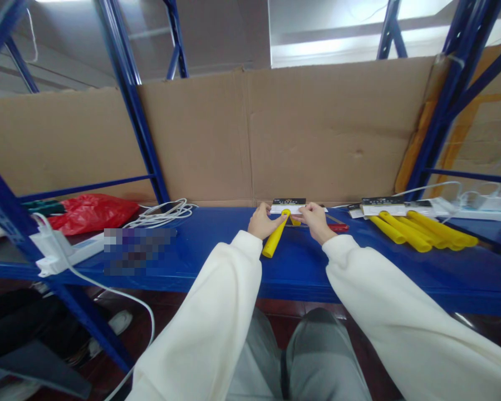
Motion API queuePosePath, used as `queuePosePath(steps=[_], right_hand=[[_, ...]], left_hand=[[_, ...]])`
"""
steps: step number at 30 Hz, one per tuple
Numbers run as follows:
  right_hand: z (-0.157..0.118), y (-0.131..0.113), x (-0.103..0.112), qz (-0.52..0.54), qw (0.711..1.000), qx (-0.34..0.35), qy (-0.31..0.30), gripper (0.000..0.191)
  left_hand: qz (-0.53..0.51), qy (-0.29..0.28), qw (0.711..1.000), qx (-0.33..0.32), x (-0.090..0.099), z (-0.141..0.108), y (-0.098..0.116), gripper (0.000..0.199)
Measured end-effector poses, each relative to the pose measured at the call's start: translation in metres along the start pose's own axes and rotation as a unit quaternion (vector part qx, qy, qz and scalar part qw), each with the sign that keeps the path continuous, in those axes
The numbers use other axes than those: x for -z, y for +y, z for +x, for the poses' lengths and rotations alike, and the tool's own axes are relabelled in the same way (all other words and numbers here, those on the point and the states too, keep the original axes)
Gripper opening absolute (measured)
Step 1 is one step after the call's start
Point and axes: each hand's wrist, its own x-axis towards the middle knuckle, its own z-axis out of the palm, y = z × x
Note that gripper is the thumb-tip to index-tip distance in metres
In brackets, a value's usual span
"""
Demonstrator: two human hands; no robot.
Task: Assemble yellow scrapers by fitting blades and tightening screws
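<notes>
A yellow tube lies slanted on the blue shelf, its upper end at a black-and-white card. My left hand is closed around the card's left side, with the thumb against the tube's top. My right hand is pinched at the card's right side; what its fingertips hold is too small to make out. A second short yellow piece shows between the hands. Just right of my right hand lies a red-handled tool, partly hidden behind it.
More yellow tubes on cards lie at the right. A power strip is beyond them. At the left are a red bag, coiled white cable and a white plug. Cardboard stands behind; blue posts flank it.
</notes>
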Motion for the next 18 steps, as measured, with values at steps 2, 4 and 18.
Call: queuePosePath(steps=[2, 4, 18], right_hand=[[-0.001, 0.0, 0.0, -0.003, 1.0, -0.001, 0.001, 0.041], [-0.002, -0.001, -0.001, -0.007, 1.0, -0.01, 0.005, 0.04], [-0.007, -0.005, -0.003, -0.011, 0.998, -0.053, -0.033, 0.036]], left_hand=[[0.024, -0.051, 0.998, 0.005, 0.0, 0.0, 0.001, 0.043], [0.031, -0.101, 0.994, 0.009, -0.001, -0.001, 0.001, 0.043], [-0.048, -0.151, 0.985, 0.075, -0.008, -0.002, -0.004, 0.073]])
